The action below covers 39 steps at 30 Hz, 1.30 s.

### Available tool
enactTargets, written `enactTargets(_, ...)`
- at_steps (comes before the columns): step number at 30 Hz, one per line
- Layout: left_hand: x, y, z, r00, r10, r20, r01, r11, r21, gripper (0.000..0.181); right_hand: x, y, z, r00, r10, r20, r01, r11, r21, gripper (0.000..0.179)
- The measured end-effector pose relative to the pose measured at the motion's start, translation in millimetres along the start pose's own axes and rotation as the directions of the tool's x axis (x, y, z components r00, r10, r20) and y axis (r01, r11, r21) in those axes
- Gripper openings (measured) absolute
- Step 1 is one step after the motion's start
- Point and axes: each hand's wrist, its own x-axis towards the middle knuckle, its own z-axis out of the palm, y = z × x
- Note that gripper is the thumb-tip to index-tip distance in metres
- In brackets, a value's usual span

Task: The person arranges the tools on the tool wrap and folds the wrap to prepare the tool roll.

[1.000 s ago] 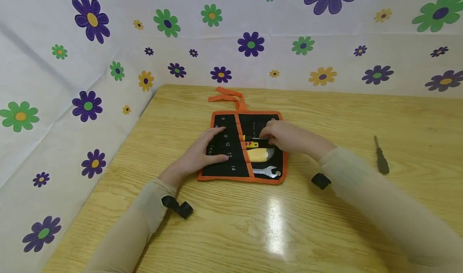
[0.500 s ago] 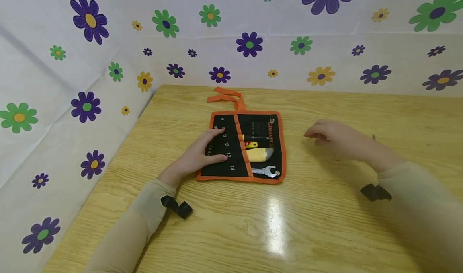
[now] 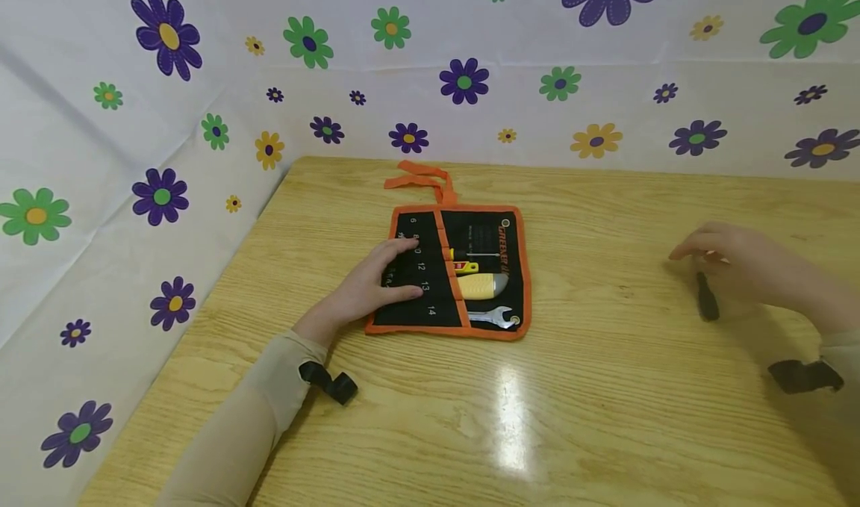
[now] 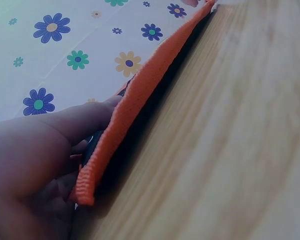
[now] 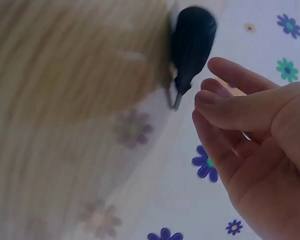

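A black tool roll with orange trim [image 3: 480, 234] lies spread on the table, small numbers printed along its pocket. My left hand [image 3: 366, 287] rests over its left end, thumb and a finger stretched across the pocket. In the left wrist view the thumb [image 4: 85, 120] lies above the roll's orange edge [image 4: 145, 90]; the other fingers are partly hidden. Over at the right, a dark-handled screwdriver [image 3: 706, 302] lies on the wood. Close above it hovers my right hand [image 3: 759, 268], fingers loosely bent and holding nothing. The right wrist view shows the screwdriver [image 5: 194, 40] just beyond the fingertips.
In the roll's pockets sit a wrench [image 3: 493, 317], a tool with a pale yellow handle [image 3: 478, 287], a small yellow tool [image 3: 465, 267] and a thin screwdriver [image 3: 480, 254]. Orange ties [image 3: 423, 175] trail behind it. A flowered cloth [image 3: 524, 36] hangs beyond the wooden table [image 3: 571, 417].
My right hand has left the tool roll and swung right to the loose screwdriver. The left hand and the roll have stayed in place.
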Motion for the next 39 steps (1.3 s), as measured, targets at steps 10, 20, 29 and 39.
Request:
enactTargets(10,0.0,-1.2,-0.6,1.0,-0.002,-0.002,0.002,1.0,0.007,0.072,-9.3,14.1,6.7,0.977,-0.165,-0.131,0.158,0.985,-0.065,0.043)
enactTargets(20,-0.2,-0.7,-0.7,1.0,-0.004,-0.002,0.004,1.0,0.006,0.072,-2.3,6.8,5.6,0.999,-0.044,-0.011,0.043,0.996,-0.077,0.026)
enactTargets(29,-0.6,-1.1,-0.7,1.0,-0.01,-0.001,0.01,1.0,0.004,0.072,26.2,-21.8,3.0,0.999,0.01,0.033,-0.012,0.998,0.058,0.011)
enactTargets(39,-0.7,1.5,-1.0,1.0,-0.013,0.006,0.013,1.0,0.009,0.073,87.9,-80.6,15.8,0.993,-0.11,-0.047,0.117,0.976,0.183,0.013)
